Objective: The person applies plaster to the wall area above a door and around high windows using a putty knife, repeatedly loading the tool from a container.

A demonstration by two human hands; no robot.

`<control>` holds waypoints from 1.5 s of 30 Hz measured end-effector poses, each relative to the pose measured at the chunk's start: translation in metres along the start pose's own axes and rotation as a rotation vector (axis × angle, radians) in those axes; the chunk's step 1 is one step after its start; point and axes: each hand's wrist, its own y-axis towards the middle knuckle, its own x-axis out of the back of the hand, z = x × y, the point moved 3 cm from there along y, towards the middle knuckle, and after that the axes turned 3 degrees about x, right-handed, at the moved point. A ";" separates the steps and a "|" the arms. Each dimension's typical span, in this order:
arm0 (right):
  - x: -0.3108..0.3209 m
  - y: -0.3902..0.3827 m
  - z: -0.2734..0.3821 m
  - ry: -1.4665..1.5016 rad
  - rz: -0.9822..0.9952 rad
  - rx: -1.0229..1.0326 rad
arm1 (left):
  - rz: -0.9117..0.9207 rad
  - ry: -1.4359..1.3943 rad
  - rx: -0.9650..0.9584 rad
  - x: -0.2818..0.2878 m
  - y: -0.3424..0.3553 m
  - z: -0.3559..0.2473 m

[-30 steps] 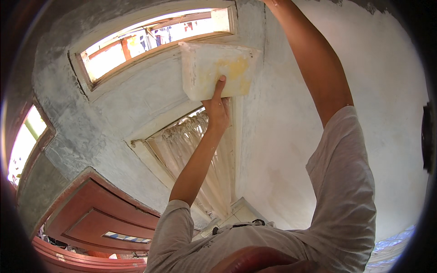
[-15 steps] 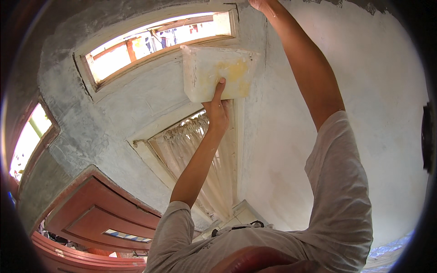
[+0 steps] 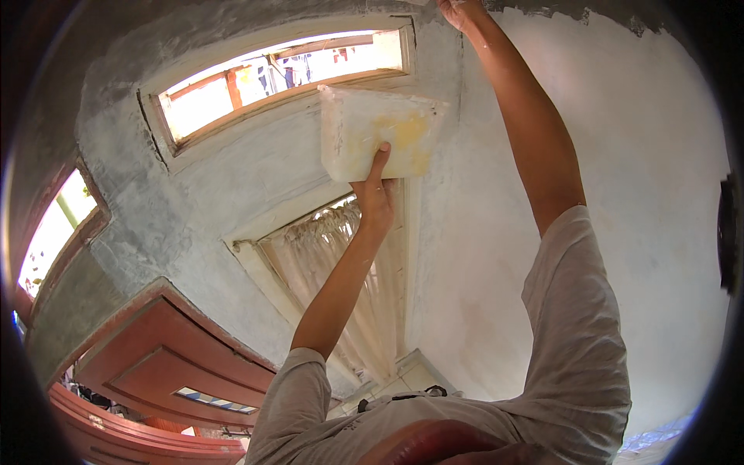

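Note:
My left hand (image 3: 376,200) holds up a whitish plastic tub (image 3: 349,132) with yellow smears on its side. The thumb presses on that side, while the other fingers are mostly hidden under and behind it. What the tub contains cannot be seen. My right hand (image 3: 463,13) is raised high against the wall at the picture's upper edge, its fingers closed and partly cut off. A sliver of something pale shows beside the fingers, too little to name. Close to this hand, pale coating meets bare dark grey on the wall (image 3: 612,132). White specks dot the right wrist.
Behind the tub a narrow transom window (image 3: 291,70) lets in bright light. Below it hangs a pale curtain (image 3: 325,256) in a window frame. A reddish-brown door (image 3: 178,372) stands at lower left, with another small window (image 3: 54,232) above. A dark object (image 3: 727,232) sits at the right rim.
The view has shifted slightly, so window and tub appear lower and further right. More of my right hand shows, and a pale sliver has come into view beside it. My left hand keeps its hold.

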 end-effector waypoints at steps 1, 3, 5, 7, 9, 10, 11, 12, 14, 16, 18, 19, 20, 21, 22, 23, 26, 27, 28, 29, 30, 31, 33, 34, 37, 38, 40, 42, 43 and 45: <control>-0.005 -0.003 0.004 0.022 -0.036 -0.001 | -0.016 -0.005 -0.013 0.000 -0.001 -0.001; -0.015 -0.009 0.008 0.031 0.017 -0.040 | -0.005 -0.004 -0.008 0.006 0.001 0.000; -0.019 -0.015 0.009 0.040 0.071 -0.078 | 0.009 -0.004 -0.005 0.009 0.002 0.001; -0.013 -0.020 0.005 -0.231 0.119 -0.141 | 0.014 -0.019 -0.006 0.005 0.003 0.003; -0.011 -0.018 -0.004 -0.273 0.153 -0.169 | 0.026 -0.012 -0.001 0.004 0.004 0.005; -0.009 -0.017 -0.008 -0.314 0.186 -0.197 | 0.039 -0.003 0.004 0.003 0.004 0.006; -0.007 -0.016 -0.011 -0.317 0.186 -0.199 | 0.039 -0.006 0.006 0.003 0.005 0.007; -0.022 -0.021 -0.018 -0.258 0.124 -0.186 | 0.034 0.014 0.007 0.011 0.006 0.004; -0.031 -0.020 -0.024 -0.208 0.061 -0.173 | 0.035 0.029 0.013 0.013 0.006 0.003; -0.019 0.001 -0.018 -0.199 0.061 -0.055 | 0.023 0.030 0.016 0.004 0.005 0.007; 0.002 0.020 -0.004 -0.153 0.107 -0.070 | 0.028 0.008 0.017 -0.003 0.003 0.011; -0.002 0.025 0.002 -0.087 0.157 -0.089 | 0.019 -0.005 0.005 -0.003 0.004 0.010; -0.003 0.025 0.009 -0.086 0.158 -0.089 | 0.018 -0.006 0.004 -0.001 0.004 0.009; -0.027 0.007 0.008 -0.016 0.107 -0.144 | 0.007 0.025 -0.008 0.014 0.006 0.001; -0.036 -0.002 0.012 0.026 0.056 -0.194 | 0.015 0.042 -0.005 0.018 0.006 -0.001; -0.032 -0.004 0.001 0.039 0.056 -0.198 | 0.005 0.048 -0.011 0.021 0.005 -0.004; 0.033 -0.001 0.006 -0.212 -0.004 -0.324 | 0.023 -0.030 0.009 -0.005 0.005 0.015; 0.026 -0.011 -0.010 -0.266 -0.004 -0.375 | 0.012 -0.002 0.007 0.008 0.008 0.012; 0.023 -0.013 -0.015 -0.340 -0.003 -0.415 | 0.018 0.015 0.012 0.010 0.009 0.010; 0.020 -0.014 -0.020 -0.336 -0.002 -0.416 | 0.015 0.017 0.009 0.011 0.009 0.010; 0.016 -0.013 -0.022 -0.285 0.031 -0.383 | 0.016 0.009 -0.004 0.010 0.008 0.009; 0.013 -0.011 -0.024 -0.234 0.062 -0.350 | 0.017 0.000 -0.017 0.009 0.008 0.008; 0.010 0.004 -0.019 -0.177 0.086 -0.198 | 0.023 -0.008 -0.014 0.004 0.006 0.008; 0.011 0.012 -0.009 -0.124 0.110 -0.048 | 0.030 -0.018 -0.009 -0.001 0.005 0.009; 0.007 0.022 0.013 -0.033 0.017 -0.201 | 0.012 -0.032 0.006 -0.002 0.003 0.009; 0.000 0.017 0.014 -0.026 0.020 -0.201 | 0.009 -0.029 0.000 0.000 0.003 0.007; -0.011 0.005 0.016 -0.092 -0.084 -0.212 | -0.009 0.018 0.002 0.006 0.005 0.006; -0.032 -0.020 0.005 -0.134 -0.040 -0.265 | -0.001 0.011 -0.020 0.016 0.009 0.004; -0.032 -0.029 0.000 -0.197 -0.008 -0.306 | 0.028 0.001 -0.024 0.014 0.009 0.006; -0.027 -0.041 -0.012 -0.210 0.046 -0.269 | 0.014 0.007 0.001 0.009 0.007 0.009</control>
